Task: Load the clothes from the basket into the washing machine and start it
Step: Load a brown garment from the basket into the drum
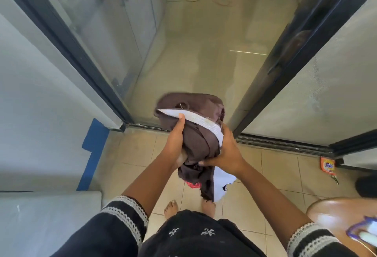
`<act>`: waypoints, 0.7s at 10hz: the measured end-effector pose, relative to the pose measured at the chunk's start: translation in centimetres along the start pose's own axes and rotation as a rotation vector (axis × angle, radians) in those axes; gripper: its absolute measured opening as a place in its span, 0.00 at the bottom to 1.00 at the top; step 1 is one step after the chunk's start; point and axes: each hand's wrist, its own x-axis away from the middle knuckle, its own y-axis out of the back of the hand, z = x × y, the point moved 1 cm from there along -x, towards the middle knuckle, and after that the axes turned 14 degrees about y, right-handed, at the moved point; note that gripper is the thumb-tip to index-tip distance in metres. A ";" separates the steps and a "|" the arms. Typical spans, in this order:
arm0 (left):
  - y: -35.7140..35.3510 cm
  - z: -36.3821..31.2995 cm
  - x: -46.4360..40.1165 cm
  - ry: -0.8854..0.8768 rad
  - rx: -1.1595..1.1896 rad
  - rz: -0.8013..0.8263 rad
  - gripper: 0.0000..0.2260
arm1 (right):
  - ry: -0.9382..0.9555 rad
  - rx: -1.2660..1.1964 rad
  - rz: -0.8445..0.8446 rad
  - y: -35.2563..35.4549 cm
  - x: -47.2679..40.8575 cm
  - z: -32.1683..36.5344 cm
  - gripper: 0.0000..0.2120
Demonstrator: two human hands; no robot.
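Both my hands hold a bundle of clothes (201, 134) in front of me, above the tiled floor. The bundle is dark brown fabric with a white band across it, and a white piece and a bit of red hang from its underside. My left hand (175, 136) grips the bundle's left side, thumb on the white band. My right hand (226, 150) grips its right side, fingers curled under the cloth. A pale grey flat top (47, 222) at the lower left may be the washing machine; I cannot tell. No basket shows.
A glass sliding door (98, 38) with dark frames stands open ahead, its track (285, 144) across the floor. An orange detergent sachet (327, 166) lies by the right frame. A round brown stool (334, 216) carries a purple and white object at the lower right. My bare feet stand on beige tiles.
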 end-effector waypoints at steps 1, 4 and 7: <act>0.8 1.3 -0.4 0.126 -0.040 0.044 0.24 | 0.044 0.014 -0.200 -0.3 -0.3 0.4 0.36; 6.4 2.2 -0.3 -0.065 -0.888 -0.440 0.57 | 0.224 0.713 -0.165 3.0 -1.7 2.1 0.26; 2.0 2.5 0.7 -0.231 -0.771 -0.176 0.16 | 0.487 0.152 0.051 -0.6 -2.1 14.6 0.36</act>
